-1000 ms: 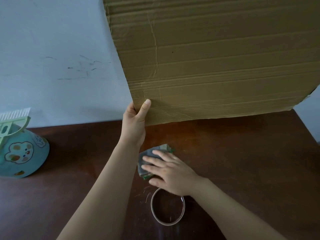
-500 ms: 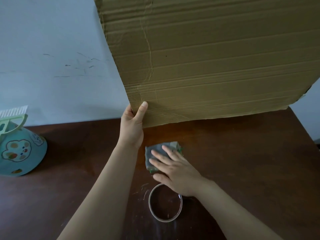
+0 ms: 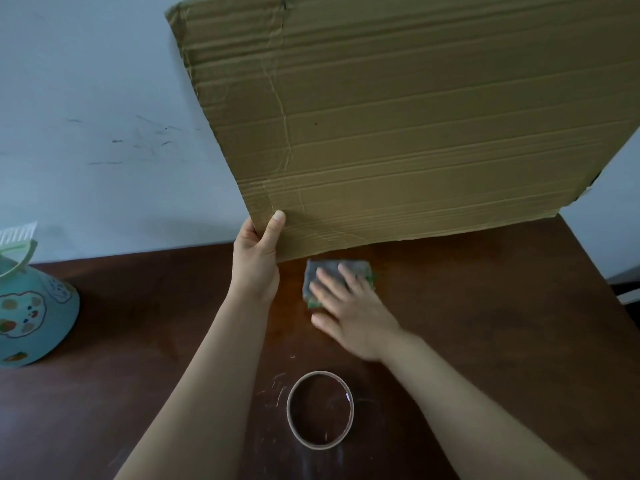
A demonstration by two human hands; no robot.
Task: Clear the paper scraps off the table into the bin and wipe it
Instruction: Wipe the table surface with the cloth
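My left hand point(image 3: 255, 261) grips the lower left corner of a large brown cardboard sheet point(image 3: 398, 126), thumb on its front, holding it tilted up off the dark wooden table point(image 3: 502, 323). My right hand point(image 3: 349, 310) presses flat, fingers straight, on a folded grey cloth point(image 3: 327, 270) with a green edge, lying on the table just under the cardboard's lower edge. A teal bin point(image 3: 31, 317) with cartoon prints lies tipped at the table's left end. No paper scraps show.
An empty tape ring point(image 3: 320, 409) lies near the front, between my forearms, with faint pale scratches or smears beside it. A pale green brush or comb point(image 3: 17, 239) rests on top of the bin. A bluish wall point(image 3: 97, 116) backs the table.
My right hand has slid the cloth away from me and to the right, up to the cardboard's lower edge. My left hand keeps its hold on the raised cardboard.
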